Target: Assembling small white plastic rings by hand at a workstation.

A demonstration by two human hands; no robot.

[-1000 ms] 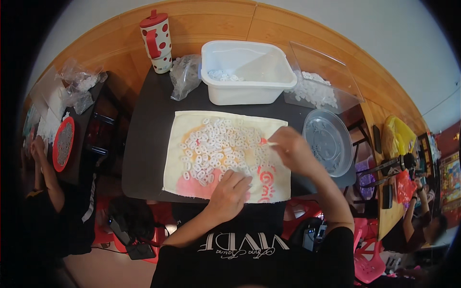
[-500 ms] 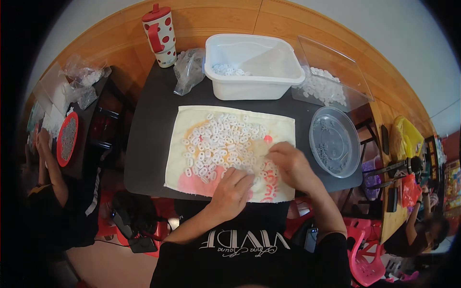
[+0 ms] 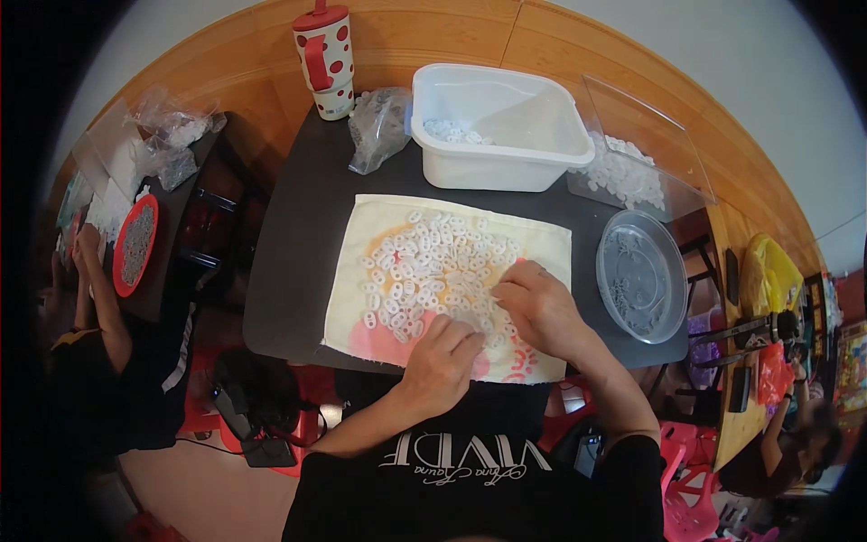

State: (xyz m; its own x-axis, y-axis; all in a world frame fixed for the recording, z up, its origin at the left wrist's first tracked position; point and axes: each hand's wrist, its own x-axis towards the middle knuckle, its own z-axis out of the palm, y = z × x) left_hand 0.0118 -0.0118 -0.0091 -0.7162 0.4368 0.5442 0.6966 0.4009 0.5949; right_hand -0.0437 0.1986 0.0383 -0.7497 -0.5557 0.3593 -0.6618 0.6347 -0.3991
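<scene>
A cream cloth (image 3: 545, 239) with printed colour patches lies on the dark table in front of me. Many small white two-holed plastic pieces (image 3: 433, 257) are spread over it. At the cloth's near edge, my left hand (image 3: 442, 361) has its fingers pressed together; whatever they pinch is hidden. Just to the right, my right hand (image 3: 540, 312) is curled over the cloth by the edge of the pile. Its fingertips point toward the left hand, and I cannot make out what is between them. A clear round dish (image 3: 603, 275) with small grey bits sits right of the cloth.
Behind the cloth stand a white bin (image 3: 492, 170) holding some white pieces, a clear box (image 3: 673, 206) with more white pieces, a plastic bag (image 3: 377, 131) and a spotted tumbler (image 3: 325, 68). At the left table, another person works beside a red tray (image 3: 119, 271).
The whole view has shifted, so table and cloth appear farther right. My right hand has moved slightly inward over the pieces. My left hand stays at the cloth's near edge.
</scene>
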